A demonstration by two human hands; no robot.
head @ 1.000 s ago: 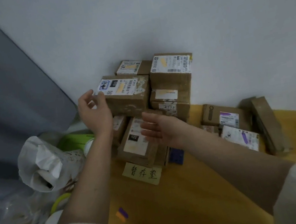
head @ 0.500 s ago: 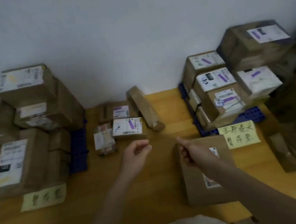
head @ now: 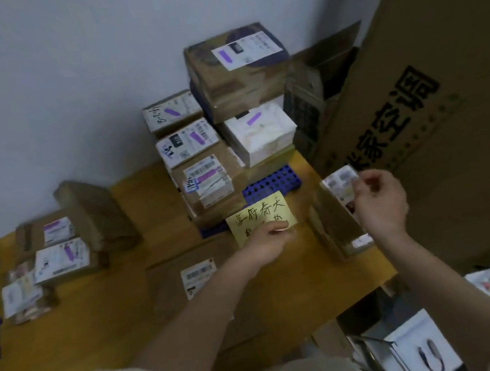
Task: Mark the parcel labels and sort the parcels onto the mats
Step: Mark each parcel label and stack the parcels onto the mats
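1. On the wooden floor [head: 100, 336] by the wall, your left hand [head: 265, 243] rests on the yellow note [head: 258, 215]; its fingers are hidden, so I cannot tell its grasp.
2. Your right hand [head: 379, 201] is curled at a small parcel [head: 339, 218]; whether it grips the label is unclear.
3. Purple-marked parcels [head: 203, 172] are stacked on the blue mat [head: 272, 182].
4. A flat parcel [head: 187, 277] lies under your left forearm.

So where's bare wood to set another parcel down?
Bare wood shows between the left cluster of purple-marked brown boxes and the flat brown parcel, and in front near the table edge. The blue perforated mat is crowded with stacked boxes; only its front strip shows.
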